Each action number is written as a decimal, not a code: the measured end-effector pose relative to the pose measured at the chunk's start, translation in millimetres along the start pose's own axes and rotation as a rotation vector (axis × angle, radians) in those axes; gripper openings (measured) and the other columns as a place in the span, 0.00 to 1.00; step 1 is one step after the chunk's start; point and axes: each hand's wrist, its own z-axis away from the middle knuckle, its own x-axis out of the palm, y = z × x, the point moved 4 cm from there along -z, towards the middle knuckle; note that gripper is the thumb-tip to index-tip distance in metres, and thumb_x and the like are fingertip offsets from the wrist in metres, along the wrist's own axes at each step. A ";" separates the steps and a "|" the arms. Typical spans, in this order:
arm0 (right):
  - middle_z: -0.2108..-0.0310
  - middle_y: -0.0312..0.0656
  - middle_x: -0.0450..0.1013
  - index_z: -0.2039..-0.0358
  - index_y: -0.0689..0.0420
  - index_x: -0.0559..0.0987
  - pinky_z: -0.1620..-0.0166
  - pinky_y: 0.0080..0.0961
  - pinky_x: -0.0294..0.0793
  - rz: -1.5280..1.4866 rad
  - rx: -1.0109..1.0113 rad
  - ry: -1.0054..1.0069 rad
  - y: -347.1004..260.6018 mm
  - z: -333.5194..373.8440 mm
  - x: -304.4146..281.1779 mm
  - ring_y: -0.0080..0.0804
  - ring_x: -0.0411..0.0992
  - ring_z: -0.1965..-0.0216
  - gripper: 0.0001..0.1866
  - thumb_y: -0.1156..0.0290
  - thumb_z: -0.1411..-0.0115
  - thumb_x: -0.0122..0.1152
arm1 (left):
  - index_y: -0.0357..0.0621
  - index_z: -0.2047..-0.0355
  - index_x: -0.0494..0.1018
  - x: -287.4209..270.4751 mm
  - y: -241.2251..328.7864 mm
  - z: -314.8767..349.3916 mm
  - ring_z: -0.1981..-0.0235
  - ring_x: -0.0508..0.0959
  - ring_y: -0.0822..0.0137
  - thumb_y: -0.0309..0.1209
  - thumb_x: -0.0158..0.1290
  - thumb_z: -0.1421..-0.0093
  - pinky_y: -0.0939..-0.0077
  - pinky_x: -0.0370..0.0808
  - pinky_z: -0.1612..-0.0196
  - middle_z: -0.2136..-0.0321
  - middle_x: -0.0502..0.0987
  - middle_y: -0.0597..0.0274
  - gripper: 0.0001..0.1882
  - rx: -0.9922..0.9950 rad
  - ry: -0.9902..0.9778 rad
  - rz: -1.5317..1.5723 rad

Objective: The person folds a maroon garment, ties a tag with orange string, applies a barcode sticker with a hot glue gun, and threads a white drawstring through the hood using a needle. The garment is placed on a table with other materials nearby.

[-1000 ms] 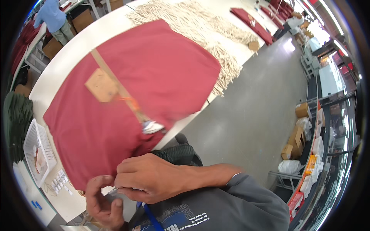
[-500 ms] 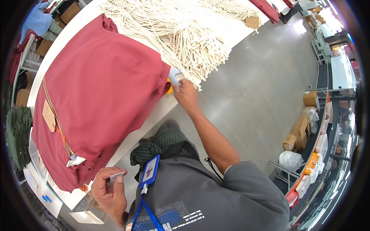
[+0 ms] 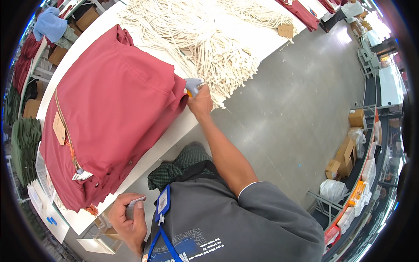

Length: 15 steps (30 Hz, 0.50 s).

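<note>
While a white label (image 3: 137, 200) is pinched between the thumb and a finger of the left hand (image 3: 128, 221), a grey tool (image 3: 194, 82) with an orange part is gripped in the right hand (image 3: 201, 103), whose closed fingers are only partly seen. The tool is held just beside the right edge of a red garment (image 3: 109, 100), near cream cords (image 3: 218, 56) heaped on the white table (image 3: 94, 32). Most of the near part of the table is covered by the garment; on its left part a brown card (image 3: 58, 129) is seen beside orange strings (image 3: 69, 147). The left hand is held near the garment's lower corner, apart from it, beside a blue-framed badge (image 3: 163, 203) worn on the grey shirt (image 3: 248, 222).
</note>
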 end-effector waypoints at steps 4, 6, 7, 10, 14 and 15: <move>0.56 0.54 0.80 0.48 0.62 0.74 0.49 0.45 0.77 -0.126 -0.027 0.112 -7.9 3.7 -50.1 0.53 0.80 0.53 0.33 0.58 0.50 0.76 | 0.34 0.64 0.75 1.8 3.5 0.2 0.65 0.79 0.70 0.20 0.54 0.35 0.78 0.74 0.58 0.67 0.80 0.56 0.02 0.035 -0.042 -0.019; 0.57 0.55 0.80 0.49 0.65 0.74 0.50 0.44 0.78 -0.274 -0.092 0.118 -8.9 11.2 -80.3 0.52 0.80 0.53 0.32 0.58 0.47 0.74 | 0.33 0.63 0.75 3.2 6.3 -1.3 0.65 0.79 0.70 0.20 0.53 0.34 0.78 0.74 0.59 0.67 0.80 0.56 0.02 0.061 -0.049 -0.018; 0.57 0.55 0.80 0.48 0.66 0.75 0.50 0.43 0.79 -0.371 -0.122 0.063 -8.9 16.3 -95.5 0.51 0.81 0.53 0.31 0.58 0.46 0.73 | 0.34 0.62 0.75 4.0 6.2 -2.0 0.65 0.79 0.70 0.21 0.52 0.33 0.78 0.74 0.59 0.67 0.80 0.55 0.03 0.025 -0.041 0.041; 0.57 0.54 0.80 0.48 0.68 0.74 0.51 0.43 0.82 -0.792 -0.061 -0.238 -10.5 42.7 -130.7 0.47 0.81 0.55 0.28 0.61 0.42 0.70 | 0.32 0.57 0.75 10.6 8.5 -8.0 0.66 0.81 0.70 0.25 0.50 0.30 0.77 0.76 0.59 0.68 0.81 0.56 0.08 -0.037 0.021 0.236; 0.57 0.57 0.80 0.46 0.70 0.74 0.55 0.46 0.85 -1.397 0.024 -0.786 -39.2 102.5 -155.8 0.47 0.83 0.60 0.23 0.65 0.34 0.64 | 0.33 0.54 0.74 17.7 12.8 -26.4 0.66 0.81 0.71 0.25 0.47 0.28 0.76 0.78 0.60 0.65 0.81 0.57 0.10 -0.111 0.067 0.521; 0.57 0.57 0.80 0.46 0.71 0.74 0.56 0.46 0.85 -1.332 -0.017 -0.844 -47.5 116.3 -158.6 0.49 0.83 0.61 0.23 0.65 0.33 0.63 | 0.33 0.52 0.74 18.3 13.8 -32.9 0.66 0.81 0.71 0.25 0.46 0.28 0.76 0.78 0.60 0.64 0.81 0.57 0.11 -0.128 0.070 0.563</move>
